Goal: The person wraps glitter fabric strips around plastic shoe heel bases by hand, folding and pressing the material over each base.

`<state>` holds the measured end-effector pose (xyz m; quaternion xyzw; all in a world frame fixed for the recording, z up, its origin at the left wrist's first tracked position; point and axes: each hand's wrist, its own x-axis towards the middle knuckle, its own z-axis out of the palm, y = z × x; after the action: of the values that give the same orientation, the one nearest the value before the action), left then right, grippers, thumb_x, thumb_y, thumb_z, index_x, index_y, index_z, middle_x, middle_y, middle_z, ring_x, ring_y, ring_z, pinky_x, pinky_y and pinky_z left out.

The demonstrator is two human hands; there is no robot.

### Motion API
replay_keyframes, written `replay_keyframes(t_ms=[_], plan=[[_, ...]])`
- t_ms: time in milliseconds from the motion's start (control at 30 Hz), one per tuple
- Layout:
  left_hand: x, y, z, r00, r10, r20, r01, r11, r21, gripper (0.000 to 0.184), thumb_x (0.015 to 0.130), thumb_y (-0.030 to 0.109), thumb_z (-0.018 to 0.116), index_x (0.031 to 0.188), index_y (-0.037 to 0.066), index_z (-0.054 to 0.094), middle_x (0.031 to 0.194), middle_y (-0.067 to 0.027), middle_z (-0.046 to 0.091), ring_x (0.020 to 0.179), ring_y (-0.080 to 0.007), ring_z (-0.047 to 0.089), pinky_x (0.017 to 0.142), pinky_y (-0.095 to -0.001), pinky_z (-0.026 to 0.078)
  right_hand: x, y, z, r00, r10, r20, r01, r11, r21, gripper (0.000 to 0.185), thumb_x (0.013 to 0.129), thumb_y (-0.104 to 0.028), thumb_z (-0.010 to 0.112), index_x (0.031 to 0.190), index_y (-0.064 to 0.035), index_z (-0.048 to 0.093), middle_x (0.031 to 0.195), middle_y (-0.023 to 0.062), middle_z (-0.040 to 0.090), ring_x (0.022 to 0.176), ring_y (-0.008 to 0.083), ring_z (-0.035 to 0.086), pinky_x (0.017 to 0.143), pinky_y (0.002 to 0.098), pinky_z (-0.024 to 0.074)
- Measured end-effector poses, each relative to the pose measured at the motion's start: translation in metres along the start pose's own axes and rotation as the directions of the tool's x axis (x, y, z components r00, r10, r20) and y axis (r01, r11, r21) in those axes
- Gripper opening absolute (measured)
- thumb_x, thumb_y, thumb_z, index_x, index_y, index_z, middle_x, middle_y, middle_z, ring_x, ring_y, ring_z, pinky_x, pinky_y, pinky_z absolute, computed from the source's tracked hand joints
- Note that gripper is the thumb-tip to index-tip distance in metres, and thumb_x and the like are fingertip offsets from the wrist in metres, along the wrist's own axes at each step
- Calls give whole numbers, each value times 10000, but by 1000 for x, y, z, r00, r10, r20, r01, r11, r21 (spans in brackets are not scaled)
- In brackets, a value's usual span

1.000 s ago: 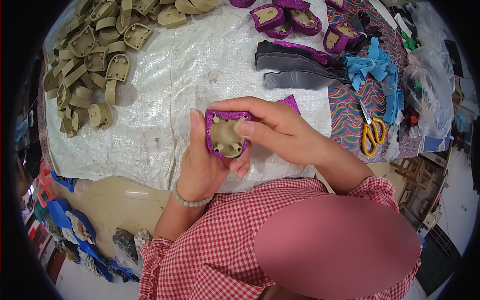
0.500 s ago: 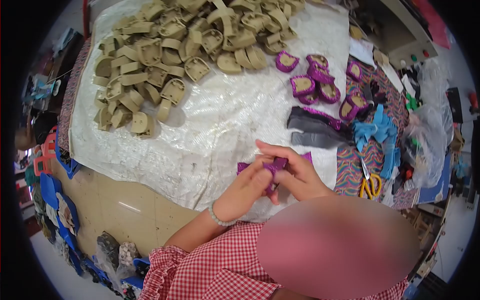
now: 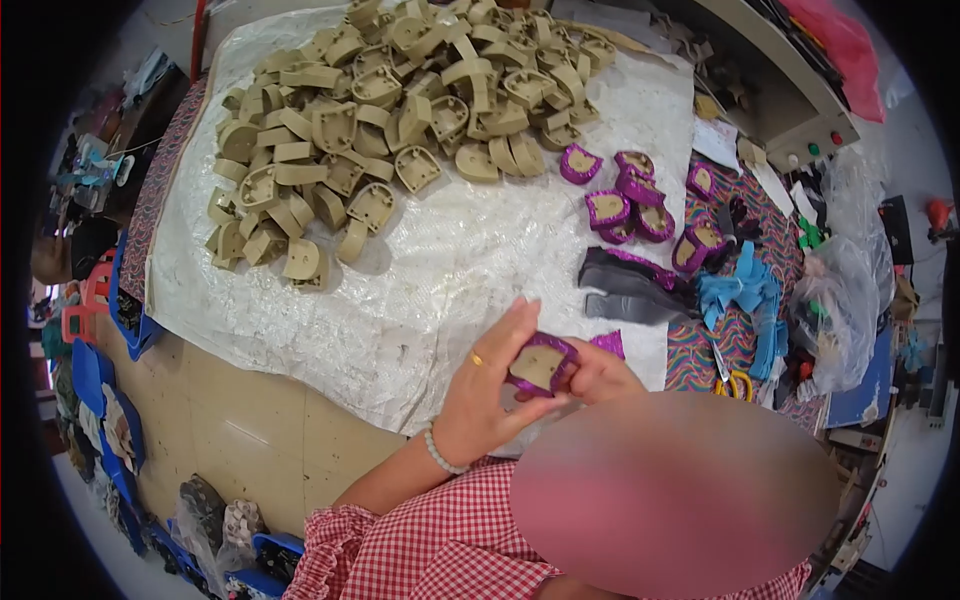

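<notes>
- Any writing: sheets of white paper (image 3: 717,142) lie at the tabletop's upper right, and whatever marks they carry are too small to read. Above them, a grey-beige metal machine housing (image 3: 765,80) has red, green and white round buttons; any lettering on it is also too small to tell.
- Centre: a small beige plastic piece wrapped in glittery purple material (image 3: 541,365) is held above the near edge of a white woven plastic sheet (image 3: 440,270), flat beige face showing, with small dark holes.
- Left hand (image 3: 490,385): its grip is closed around the piece, fingers along the left side and thumb below (a gold ring and a pale beaded bracelet show here).
- Right hand (image 3: 603,376): its grip is clamped on the piece's right edge; a blurred oval hides the arm.
- Just beside the right hand: a glittery purple scrap (image 3: 609,344).
- Right of centre: dark grey fabric strips (image 3: 640,303), and above them several purple-edged beige pieces (image 3: 608,209), some stacked.
- Farther right: a bundle of light blue strips (image 3: 745,290) near scissors with yellow handles (image 3: 738,384), on cloth with multicoloured waves (image 3: 697,358); beyond, crumpled clear plastic bags (image 3: 840,320).
- Upper left: a large heap of bare beige curved plastic pieces (image 3: 375,130) covers much of the sheet.
</notes>
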<state>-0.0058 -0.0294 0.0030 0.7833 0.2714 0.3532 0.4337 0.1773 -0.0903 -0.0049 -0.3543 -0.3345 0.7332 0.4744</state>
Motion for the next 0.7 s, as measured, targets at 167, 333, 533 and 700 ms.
replay_keyframes(t_ms=[167,333,533,700], plan=[[3,5,0,994,75,78,-87,981,172,845,705,190,783,1381,7,310,1415,-182,398,1334,-380,347,1093,-507,267,-4,-5,-2,983,140,-122,-172,935,-311,399,1006,-354,393,1140,8,495,908,60,604,889,176,606,824,286,482],[4,-1,-14,903,62,425,143,890,-434,826,714,86,764,1391,-11,301,1383,-190,442,1319,-319,395,1096,-419,277,-18,-14,-1,899,331,287,-349,937,10,312,1001,-299,422,1059,-2,498,805,41,565,751,138,581,717,277,488],[-9,-7,12,986,-33,165,115,848,-517,616,930,120,391,1462,-44,129,1527,-179,185,1369,-274,282,1105,-360,221,-23,4,28,1000,-4,5,4,994,-112,363,985,-282,463,1212,-4,409,860,62,568,768,141,599,735,303,505],[-20,2,28,973,-196,124,193,388,-901,598,914,75,295,1456,-73,91,1539,-212,109,1432,-321,98,1147,-396,92,-30,15,35,1000,5,29,-6,999,41,437,980,-329,455,1260,-2,381,888,77,575,792,163,606,747,301,492]])
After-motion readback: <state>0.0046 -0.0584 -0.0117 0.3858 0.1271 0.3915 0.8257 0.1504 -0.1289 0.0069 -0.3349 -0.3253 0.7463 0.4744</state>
